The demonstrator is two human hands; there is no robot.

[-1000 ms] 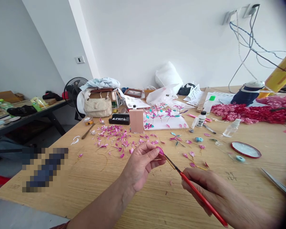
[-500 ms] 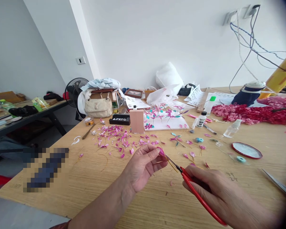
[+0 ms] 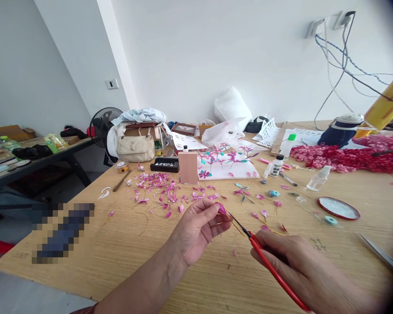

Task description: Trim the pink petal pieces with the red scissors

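Red-handled scissors have shifted slightly right since the earlier frame. The left hand has its fingers pinched closed on a magenta petal, above the wooden surface. The right hand has its fingers curled around the handles; the blades point toward the petal, beside yellow wires.

The wooden table is showing smooth, pale grain, the scissors are pairing glossy red handles with dark metal blades, the bag is looking matt

Dark blue item, pixelated beyond recognition
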